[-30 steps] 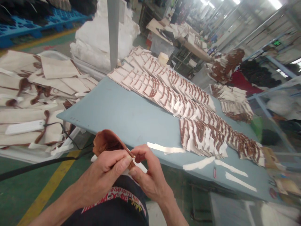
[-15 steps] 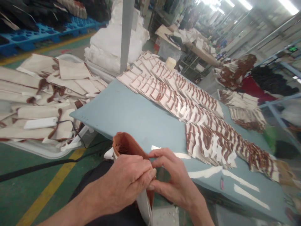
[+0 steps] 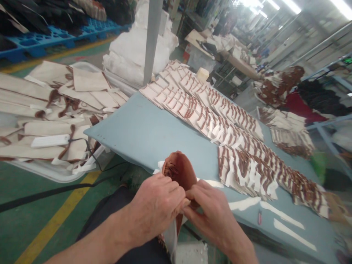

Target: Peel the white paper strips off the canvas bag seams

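A pouch-like fabric piece [image 3: 184, 170] with a reddish-brown inside and a whitish outside is held at the table's near edge. Its mouth gapes upward, and thin brown strips show inside. My left hand [image 3: 156, 209] is closed on the near rim, fingers curled over it. Right against it, my right hand [image 3: 207, 211] pinches the same rim, thumb and fingers together. The fingertips of both hands nearly meet, and what lies between them is hidden. Below the hands hangs the lower part of the piece, over the dark-clothed leg [image 3: 110, 220].
Overlapping rows of cream pieces with brown edges [image 3: 192, 106] cover the far side of the blue table [image 3: 132, 128]. White strips [image 3: 294, 234] and a small pink item [image 3: 260, 217] lie near its front edge. At left stands a bin [image 3: 55, 176] heaped with cream pieces.
The pouch-like piece has swung right and turned its mouth more toward me. My right hand has closed in on the rim beside my left hand. The view has shifted slightly.
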Motion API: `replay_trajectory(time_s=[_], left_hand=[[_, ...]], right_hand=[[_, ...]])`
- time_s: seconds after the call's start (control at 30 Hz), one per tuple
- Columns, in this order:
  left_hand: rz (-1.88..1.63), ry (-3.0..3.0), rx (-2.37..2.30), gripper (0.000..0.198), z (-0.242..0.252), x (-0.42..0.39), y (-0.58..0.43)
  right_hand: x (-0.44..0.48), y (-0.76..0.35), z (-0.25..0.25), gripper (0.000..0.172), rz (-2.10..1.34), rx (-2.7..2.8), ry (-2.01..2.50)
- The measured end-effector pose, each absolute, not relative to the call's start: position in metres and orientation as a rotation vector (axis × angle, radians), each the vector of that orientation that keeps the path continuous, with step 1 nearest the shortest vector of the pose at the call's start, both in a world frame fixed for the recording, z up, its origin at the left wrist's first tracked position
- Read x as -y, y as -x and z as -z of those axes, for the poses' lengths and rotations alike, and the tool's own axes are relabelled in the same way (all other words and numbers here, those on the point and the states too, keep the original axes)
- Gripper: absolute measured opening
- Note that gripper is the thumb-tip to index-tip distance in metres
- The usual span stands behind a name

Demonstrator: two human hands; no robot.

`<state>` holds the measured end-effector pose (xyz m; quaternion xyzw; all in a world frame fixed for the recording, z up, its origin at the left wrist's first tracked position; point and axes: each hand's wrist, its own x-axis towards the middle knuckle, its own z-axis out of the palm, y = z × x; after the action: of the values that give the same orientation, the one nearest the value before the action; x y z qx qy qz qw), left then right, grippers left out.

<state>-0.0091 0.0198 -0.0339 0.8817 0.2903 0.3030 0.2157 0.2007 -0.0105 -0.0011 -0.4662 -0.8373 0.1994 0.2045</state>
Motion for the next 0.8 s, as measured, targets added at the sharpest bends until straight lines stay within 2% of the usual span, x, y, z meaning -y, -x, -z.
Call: replay_trajectory(time_s=[0.13, 0.3, 0.4, 0.63, 0.8], left_hand=[[-0.781, -2.238, -0.74, 0.051, 0.038, -0.023, 0.014], [-0.666, -1.592, -0.548, 0.042, 0.021, -0.023, 0.014], [-0.603, -1.403, -0.59, 0.045, 0.017, -0.028, 0.014], [-0.415, -1.431, -0.553, 0.059, 0.013, -0.072, 0.033], [-0.288, -1.415, -0.495, 0.061, 0.023, -0.097, 0.043]], right_hand=[[0.017, -0.194, 0.006, 0.037, -0.791, 2.245, 1.412], [0.018, -0.191, 0.011, 0.054, -1.108, 2.038, 1.168], [0.002, -0.196, 0.006, 0.06, -1.125, 2.026, 1.162], [-0.05, -0.201, -0.015, 0.051, -1.154, 2.091, 1.103], [-0.075, -0.198, -0.004, 0.043, -0.973, 2.299, 1.026]])
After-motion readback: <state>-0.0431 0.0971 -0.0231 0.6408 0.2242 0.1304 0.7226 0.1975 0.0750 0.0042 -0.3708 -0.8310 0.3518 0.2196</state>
